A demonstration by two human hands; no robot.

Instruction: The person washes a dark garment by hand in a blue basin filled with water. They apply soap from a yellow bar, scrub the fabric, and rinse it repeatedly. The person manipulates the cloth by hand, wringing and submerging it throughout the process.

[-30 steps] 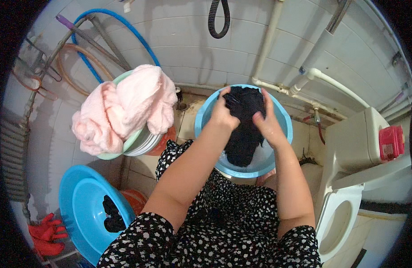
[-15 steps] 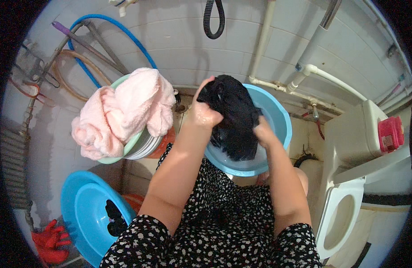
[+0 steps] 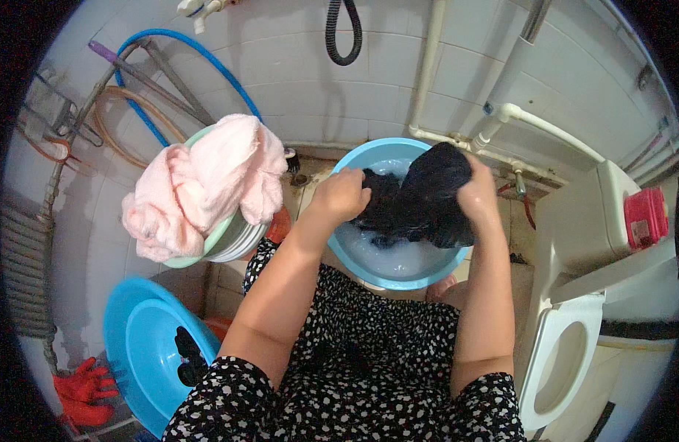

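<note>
Bunched and wet, a black cloth garment [image 3: 428,195] is stretched between my two hands above a light blue basin [image 3: 339,239] of soapy water. Its exact kind cannot be made out. My left hand [image 3: 341,195] is closed on the garment's left end, near the basin's left rim. On the other side my right hand [image 3: 479,193] grips the thicker, raised part of the cloth, with its fingers partly behind it. The cloth's lower edge hangs over the whitish suds.
Left of me, a pink fluffy cloth [image 3: 214,184] overflows a pale green basin [image 3: 184,261]. Nearer stands a blue basin [image 3: 137,331] with a small black item [image 3: 190,357]. Red gloves [image 3: 85,394] hang lower left. A white toilet [image 3: 564,353] stands at right; hoses and pipes line the wall.
My right hand has moved right and up, pulling the bulk of the black garment with it. My left hand has turned over, knuckles up. More of the soapy water shows.
</note>
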